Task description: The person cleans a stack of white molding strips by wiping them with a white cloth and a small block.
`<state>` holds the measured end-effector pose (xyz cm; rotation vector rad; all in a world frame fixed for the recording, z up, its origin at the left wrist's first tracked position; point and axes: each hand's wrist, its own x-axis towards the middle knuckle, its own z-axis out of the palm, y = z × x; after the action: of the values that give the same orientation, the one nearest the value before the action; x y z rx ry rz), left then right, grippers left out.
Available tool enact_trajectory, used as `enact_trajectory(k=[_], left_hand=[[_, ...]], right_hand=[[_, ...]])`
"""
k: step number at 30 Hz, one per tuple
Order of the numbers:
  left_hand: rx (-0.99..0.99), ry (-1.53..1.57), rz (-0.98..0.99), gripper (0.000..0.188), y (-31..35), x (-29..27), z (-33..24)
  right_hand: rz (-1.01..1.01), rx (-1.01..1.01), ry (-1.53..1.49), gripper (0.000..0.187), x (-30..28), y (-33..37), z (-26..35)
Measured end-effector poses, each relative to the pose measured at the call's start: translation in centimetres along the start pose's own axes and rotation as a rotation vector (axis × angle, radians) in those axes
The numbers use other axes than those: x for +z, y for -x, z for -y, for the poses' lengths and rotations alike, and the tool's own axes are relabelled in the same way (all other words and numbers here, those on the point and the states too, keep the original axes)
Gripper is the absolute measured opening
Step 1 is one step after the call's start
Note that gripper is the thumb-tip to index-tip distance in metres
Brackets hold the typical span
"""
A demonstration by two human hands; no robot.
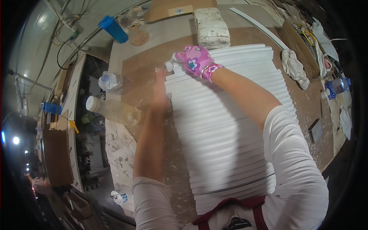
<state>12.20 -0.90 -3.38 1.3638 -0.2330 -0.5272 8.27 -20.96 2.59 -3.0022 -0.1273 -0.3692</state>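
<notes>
Where white ridged strips (218,99) border open brown bench (140,59), at eleven o'clock, my blurred left hand (161,79) and pink-gloved right hand (196,62) sit close, grips unclear.

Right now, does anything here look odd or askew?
One white strip lies apart, at a slant to the other strips. Only your right hand is gloved; your left hand looks bare.
</notes>
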Motion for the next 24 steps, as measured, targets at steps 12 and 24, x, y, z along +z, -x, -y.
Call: enact_trajectory(k=[12, 24], left_hand=[[0.03, 0.037, -0.117, 0.085, -2.4, -0.2, -1.2], [-0.026, -0.379, -0.194, 0.052, -3.8, -1.9, -0.9]], right_hand=[[-0.741, 0.594, -1.235, 0.041, -6.2, 13.9, -25.6], [-0.474, 0.672, -1.539, 0.038, -2.3, 13.4, -27.0]])
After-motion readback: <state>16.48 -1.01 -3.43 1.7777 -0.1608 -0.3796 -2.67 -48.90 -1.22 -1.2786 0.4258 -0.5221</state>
